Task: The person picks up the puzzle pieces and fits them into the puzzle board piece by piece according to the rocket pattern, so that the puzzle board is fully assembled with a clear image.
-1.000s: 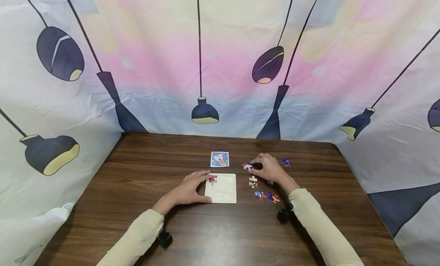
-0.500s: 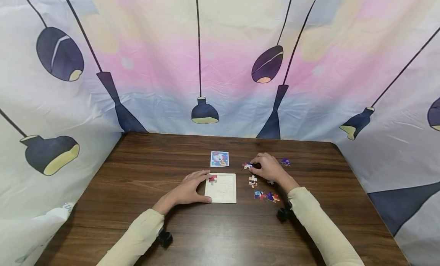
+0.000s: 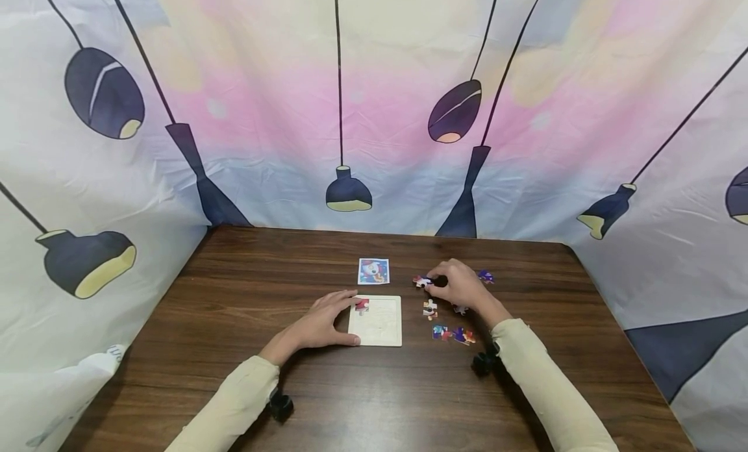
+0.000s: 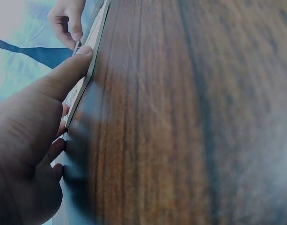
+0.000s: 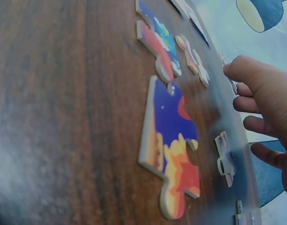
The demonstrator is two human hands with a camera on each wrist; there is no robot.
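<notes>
White-and-red flat jigsaw piece [image 3: 421, 282]: located on the right half of the bench, beyond and to the right of the tray. The person's right hand [image 3: 460, 284] has its thumb and forefinger nearly together and appears to pinch the piece's edge. Whether the piece is lifted cannot be told.

Pale square tray [image 3: 400, 322], apparently wooden: one red-and-white piece [image 3: 363, 304] sits in its far left corner. The left hand [image 3: 321, 319] is spread wide along the left side, fingers at the far corner and thumb on the near rim, bracing the tray rather than clasping it.

Change over the last second: none confirmed. Both hands hold their positions, and the tray contains the same single piece. In this inspector's judgement, the work has not advanced in that interval.

Loose pieces: a white one [image 3: 430, 309] nearer the person; a blue-and-red one [image 3: 441, 332] and a purple-and-orange one [image 3: 464, 336] side by side; a pale one [image 3: 460, 310] partly hidden by the right wrist; a purple one [image 3: 486, 276] beyond that hand.

Outlying: a square printed picture card [image 3: 374, 271] behind the tray; dark brown wood-grain bench [image 3: 245, 289]; pastel lamp-print fabric backdrop [image 3: 397, 101].
</notes>
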